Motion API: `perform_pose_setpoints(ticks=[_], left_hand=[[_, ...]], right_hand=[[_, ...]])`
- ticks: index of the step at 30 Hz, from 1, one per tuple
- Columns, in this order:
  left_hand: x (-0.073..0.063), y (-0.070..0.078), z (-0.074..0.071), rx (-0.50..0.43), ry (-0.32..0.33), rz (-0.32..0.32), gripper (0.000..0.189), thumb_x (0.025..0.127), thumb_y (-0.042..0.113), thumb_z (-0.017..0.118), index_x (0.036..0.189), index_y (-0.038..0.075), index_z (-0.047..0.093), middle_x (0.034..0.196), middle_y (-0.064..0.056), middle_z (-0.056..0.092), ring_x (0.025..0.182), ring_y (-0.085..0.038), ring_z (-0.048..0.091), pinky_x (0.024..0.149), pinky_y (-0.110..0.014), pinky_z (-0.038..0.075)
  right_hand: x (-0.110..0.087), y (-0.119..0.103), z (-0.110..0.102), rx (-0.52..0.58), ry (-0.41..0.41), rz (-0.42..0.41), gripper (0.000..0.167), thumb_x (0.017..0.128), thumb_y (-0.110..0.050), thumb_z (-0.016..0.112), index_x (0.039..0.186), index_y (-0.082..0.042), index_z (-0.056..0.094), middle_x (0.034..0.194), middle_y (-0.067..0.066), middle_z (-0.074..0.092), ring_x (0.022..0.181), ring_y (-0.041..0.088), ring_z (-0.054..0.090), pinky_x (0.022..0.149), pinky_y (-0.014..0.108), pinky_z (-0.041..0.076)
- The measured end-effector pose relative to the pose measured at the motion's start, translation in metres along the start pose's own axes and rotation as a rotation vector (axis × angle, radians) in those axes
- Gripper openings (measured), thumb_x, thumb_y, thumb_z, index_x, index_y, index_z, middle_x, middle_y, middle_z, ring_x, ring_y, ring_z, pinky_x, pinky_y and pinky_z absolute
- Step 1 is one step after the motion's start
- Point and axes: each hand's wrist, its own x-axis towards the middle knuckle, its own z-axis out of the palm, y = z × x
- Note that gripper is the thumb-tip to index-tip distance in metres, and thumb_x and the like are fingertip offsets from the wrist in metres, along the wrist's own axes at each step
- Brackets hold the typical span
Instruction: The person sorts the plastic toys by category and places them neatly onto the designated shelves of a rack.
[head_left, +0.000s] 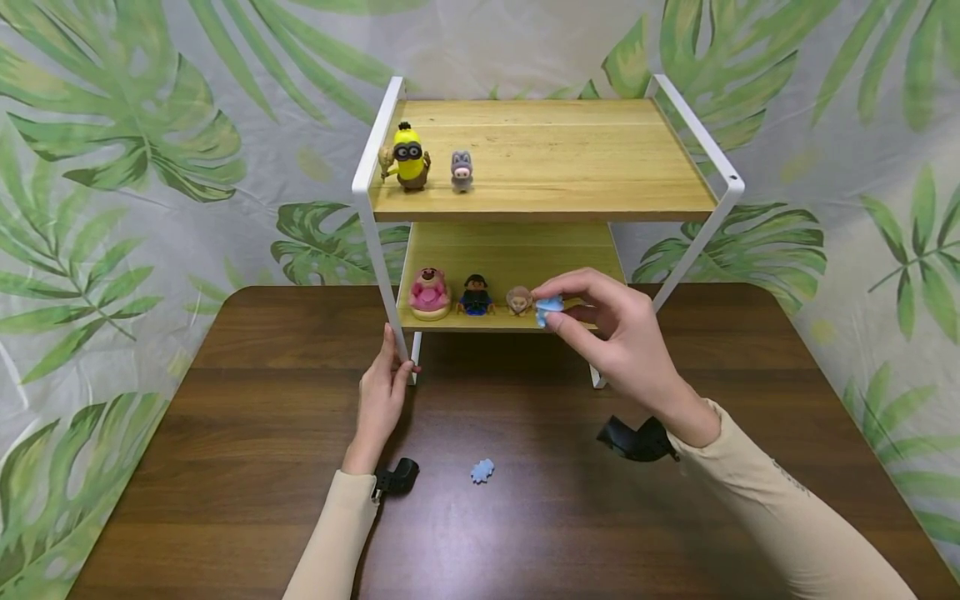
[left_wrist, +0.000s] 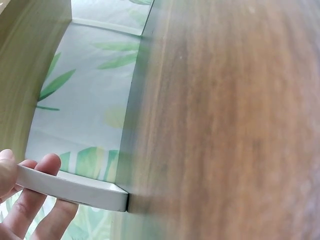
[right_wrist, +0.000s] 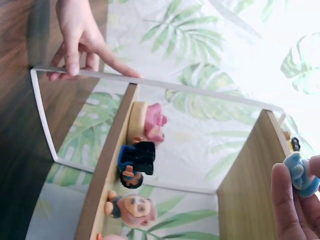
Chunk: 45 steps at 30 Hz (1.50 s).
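Note:
My right hand [head_left: 611, 325] pinches a small light blue figurine [head_left: 549, 310] between thumb and fingertips, in front of the lower board's right part. In the right wrist view the blue figurine [right_wrist: 302, 175] has rounded limbs; its far side is hidden by the fingers. My left hand [head_left: 382, 400] holds the white left front leg [left_wrist: 75, 191] of a two-tier shelf, thumb on one side and fingers on the other. On the lower board [head_left: 517, 242] stand a pink bear figure [head_left: 430, 293], a dark-clothed figure with blue sleeves [head_left: 476, 296] and a brown-maned figure [head_left: 519, 301].
The upper board [head_left: 540, 158] bears a yellow minion figure [head_left: 409, 158] and a small grey figure with a pink face [head_left: 462, 171]. A light blue jagged-edged piece [head_left: 482, 471] lies on the dark wooden table [head_left: 247, 467]. Leaf-patterned cloth [head_left: 135, 125] hangs behind.

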Motion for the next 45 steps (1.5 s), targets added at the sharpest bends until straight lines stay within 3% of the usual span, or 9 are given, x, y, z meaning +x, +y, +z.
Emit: perform_pose_setpoints(ticks=[9, 19, 27, 34, 45], left_hand=[[0.001, -0.001, -0.001, -0.043, -0.025, 0.012, 0.096, 0.090, -0.004, 0.060, 0.151, 0.046, 0.005, 0.080, -0.015, 0.059, 0.071, -0.028, 0.064, 0.060, -0.042, 0.053], [0.001, 0.001, -0.002, -0.039, -0.032, -0.029, 0.104, 0.087, -0.005, 0.064, 0.150, 0.050, 0.003, 0.080, -0.015, 0.056, 0.071, -0.028, 0.064, 0.063, -0.043, 0.055], [0.002, 0.001, -0.002, -0.036, -0.027, -0.037, 0.106, 0.086, -0.007, 0.064, 0.149, 0.053, 0.003, 0.079, -0.016, 0.056, 0.070, -0.029, 0.064, 0.062, -0.044, 0.055], [0.002, 0.003, 0.000, -0.027, -0.024, -0.040, 0.105, 0.087, -0.008, 0.063, 0.149, 0.052, 0.003, 0.078, -0.016, 0.058, 0.069, -0.028, 0.063, 0.062, -0.044, 0.054], [0.001, 0.003, -0.002, -0.016, -0.028, -0.032, 0.104, 0.088, -0.008, 0.061, 0.149, 0.051, 0.001, 0.080, -0.016, 0.058, 0.070, -0.028, 0.063, 0.061, -0.044, 0.053]], right_hand=[[0.004, -0.005, -0.001, 0.001, -0.004, -0.014, 0.030, 0.080, 0.024, 0.059, 0.105, 0.008, 0.064, 0.103, 0.018, 0.062, 0.091, 0.021, 0.063, 0.078, 0.033, 0.054], [0.013, -0.011, -0.005, -0.020, 0.002, -0.049, 0.022, 0.084, 0.017, 0.060, 0.105, 0.012, 0.062, 0.104, 0.019, 0.061, 0.089, 0.022, 0.063, 0.075, 0.033, 0.054], [0.025, -0.018, -0.008, 0.008, 0.004, -0.078, 0.023, 0.084, 0.018, 0.060, 0.107, 0.013, 0.061, 0.100, 0.019, 0.061, 0.078, 0.024, 0.064, 0.074, 0.037, 0.054], [0.034, -0.022, -0.010, -0.044, 0.025, -0.102, 0.022, 0.084, 0.017, 0.061, 0.105, 0.012, 0.062, 0.101, 0.019, 0.062, 0.088, 0.024, 0.061, 0.079, 0.033, 0.053], [0.053, -0.021, -0.012, -0.075, 0.070, -0.142, 0.019, 0.084, 0.014, 0.061, 0.103, 0.013, 0.062, 0.100, 0.020, 0.064, 0.087, 0.023, 0.063, 0.077, 0.029, 0.052]])
